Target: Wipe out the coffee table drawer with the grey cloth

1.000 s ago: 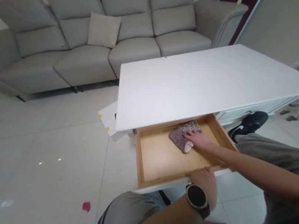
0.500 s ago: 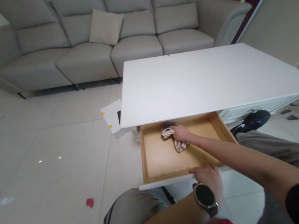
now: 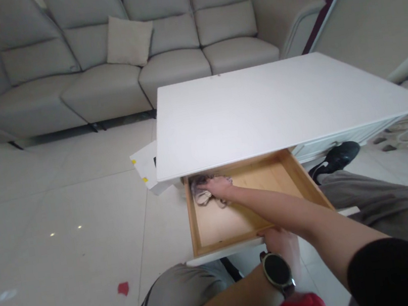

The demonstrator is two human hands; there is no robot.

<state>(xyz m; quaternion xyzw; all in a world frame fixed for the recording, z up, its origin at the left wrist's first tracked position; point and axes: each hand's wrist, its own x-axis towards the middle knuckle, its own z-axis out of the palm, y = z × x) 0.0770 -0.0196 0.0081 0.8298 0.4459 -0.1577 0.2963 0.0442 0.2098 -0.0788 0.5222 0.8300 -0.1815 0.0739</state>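
Your knees (image 3: 180, 300) stood at the near side, the left one just beneath the drawer front; if the drawer had dropped or tilted, contact there was likely. Your left hand (image 3: 282, 243) was at the near rim of the drawer (image 3: 215, 227), with one digit hooked over it. The other digits were blurred or hidden, so whether they pinched the front could not be told. A hard downward load here was liable to tilt the drawer on its runners.

Your right forearm crossed above the near rim; closing the drawer in that position would have trapped it. Your right hand (image 3: 217, 187) was pressed down onto the cloth (image 3: 202, 198), its fingers partly hidden; whether they pinched it could not be told. The cloth lay bunched on the drawer floor, in the far left corner. Loose folds were liable to catch or leave the corner unwiped.

Farther back, the tabletop (image 3: 266, 108) overhung the drawer. Too long a far stroke could have struck your knuckles against its edge.
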